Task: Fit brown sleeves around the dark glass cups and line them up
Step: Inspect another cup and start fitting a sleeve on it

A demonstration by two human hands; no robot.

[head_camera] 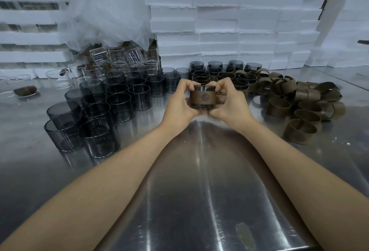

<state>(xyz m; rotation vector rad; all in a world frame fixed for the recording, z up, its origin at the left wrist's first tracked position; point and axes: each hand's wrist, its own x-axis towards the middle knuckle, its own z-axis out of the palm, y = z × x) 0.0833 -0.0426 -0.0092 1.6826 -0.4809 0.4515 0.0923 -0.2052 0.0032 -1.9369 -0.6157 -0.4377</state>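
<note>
While both hands meet over the middle of the table [199,180], we see one cup [201,106] held between them. The left hand [180,98] curls round the left side of the cup, with the thumb bent onto the top rim. The right hand [227,100] does the same on the right side, so the two hands grip the cup together and neither is open. A sleeve [202,96] sits around the cup and covers most of the wall. A thin rim of dark glass shows above it and a wider strip below. A round mark on the sleeve faces us. We cannot tell whether the base of the cup touches the table.

To the left stand the bare cups [117,98], close together in a loose group. Behind the hands the sleeved cups [219,74] stand in rows, near the foam blocks [219,21] that are stacked at the back. To the right the loose sleeves [299,100] lie in a heap, some upright and some on their side. At the far left some clear glasses [99,57] lie tilted under a crumpled white film [107,11].
</note>
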